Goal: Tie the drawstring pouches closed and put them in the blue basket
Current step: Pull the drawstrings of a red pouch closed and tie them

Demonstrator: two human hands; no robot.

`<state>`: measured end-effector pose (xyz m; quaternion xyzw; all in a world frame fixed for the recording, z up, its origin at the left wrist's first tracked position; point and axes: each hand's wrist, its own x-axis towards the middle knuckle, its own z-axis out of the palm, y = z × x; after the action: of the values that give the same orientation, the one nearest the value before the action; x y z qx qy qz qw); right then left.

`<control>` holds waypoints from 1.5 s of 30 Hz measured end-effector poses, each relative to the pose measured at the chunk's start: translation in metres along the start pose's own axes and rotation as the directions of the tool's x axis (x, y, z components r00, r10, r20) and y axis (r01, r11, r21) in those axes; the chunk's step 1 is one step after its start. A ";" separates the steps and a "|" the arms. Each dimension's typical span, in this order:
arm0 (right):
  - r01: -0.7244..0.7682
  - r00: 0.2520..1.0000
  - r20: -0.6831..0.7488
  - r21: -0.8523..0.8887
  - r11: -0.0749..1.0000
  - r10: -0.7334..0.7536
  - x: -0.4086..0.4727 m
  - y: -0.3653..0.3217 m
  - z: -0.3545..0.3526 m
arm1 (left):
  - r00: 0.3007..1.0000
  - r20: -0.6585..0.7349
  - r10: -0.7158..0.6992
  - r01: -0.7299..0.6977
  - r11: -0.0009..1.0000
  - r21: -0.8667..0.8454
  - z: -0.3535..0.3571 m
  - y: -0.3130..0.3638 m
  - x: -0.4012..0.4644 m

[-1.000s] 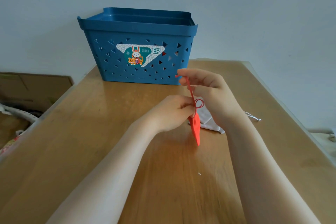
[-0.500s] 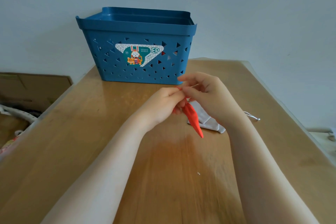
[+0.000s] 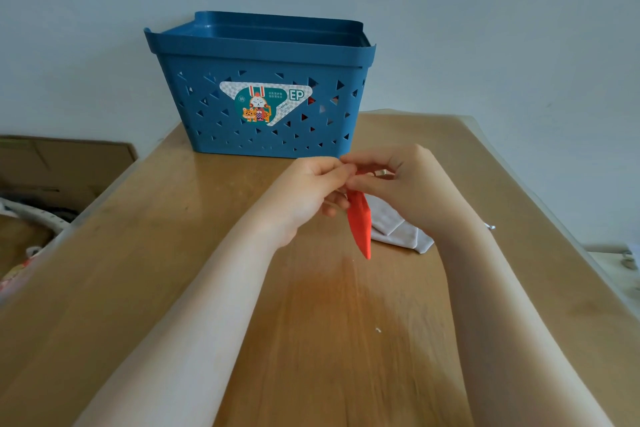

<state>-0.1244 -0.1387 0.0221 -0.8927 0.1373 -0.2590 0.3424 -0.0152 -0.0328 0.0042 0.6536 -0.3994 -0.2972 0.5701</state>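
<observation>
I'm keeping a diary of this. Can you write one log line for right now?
left hand: pinching red pouch top | right hand: same | white pouch: on table | blue basket: behind

1. One head-worn wide-angle view is looking forward and down along both bare forearms — they are entering from the bottom edge and converging mid-frame.
2. It is sitting close to the left hand [image 3: 304, 191] and right hand [image 3: 398, 180], which are filling the centre.
3. It is facing the far end of the wooden table [image 3: 173, 253], where the blue basket [image 3: 263, 55] is standing against a pale wall.
4. Wide-angle bending is curving the table edges — a cardboard box [image 3: 62, 163] is showing at far left.
</observation>
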 end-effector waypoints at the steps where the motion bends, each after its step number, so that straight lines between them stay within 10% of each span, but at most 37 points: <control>1: 0.008 1.000 -0.011 -0.021 1.000 -0.009 0.000 -0.001 0.001 | 1.000 -0.013 -0.005 0.005 1.000 0.000 0.000 0.000 0.000; 11: -0.026 0.995 -0.099 -0.218 0.976 0.004 0.003 -0.003 0.003 | 0.999 -0.013 -0.039 0.039 0.999 -0.038 -0.003 0.002 -0.001; 21: -0.153 0.987 -0.013 -0.368 0.917 0.160 0.005 -0.002 0.007 | 0.952 -0.183 0.244 -0.061 0.740 0.670 0.006 0.006 -0.001; 30: -0.333 0.941 0.124 0.199 0.922 0.313 -0.002 0.003 0.004 | 0.901 -0.237 0.364 -0.116 0.729 0.675 0.006 0.000 0.001; 36: -0.389 0.908 0.210 0.744 0.543 0.364 -0.001 0.006 0.008 | 0.851 -0.428 0.305 -0.184 0.936 0.302 0.013 -0.004 0.003; 45: -0.297 0.923 0.129 0.839 0.456 0.363 0.002 0.006 0.011 | 0.872 -0.377 0.311 -0.254 0.947 0.195 0.022 -0.003 0.001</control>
<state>-0.1166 -0.1376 0.0121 -0.5598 0.1759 -0.2514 0.7697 -0.0326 -0.0443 -0.0025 0.6731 -0.3845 -0.0408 0.6305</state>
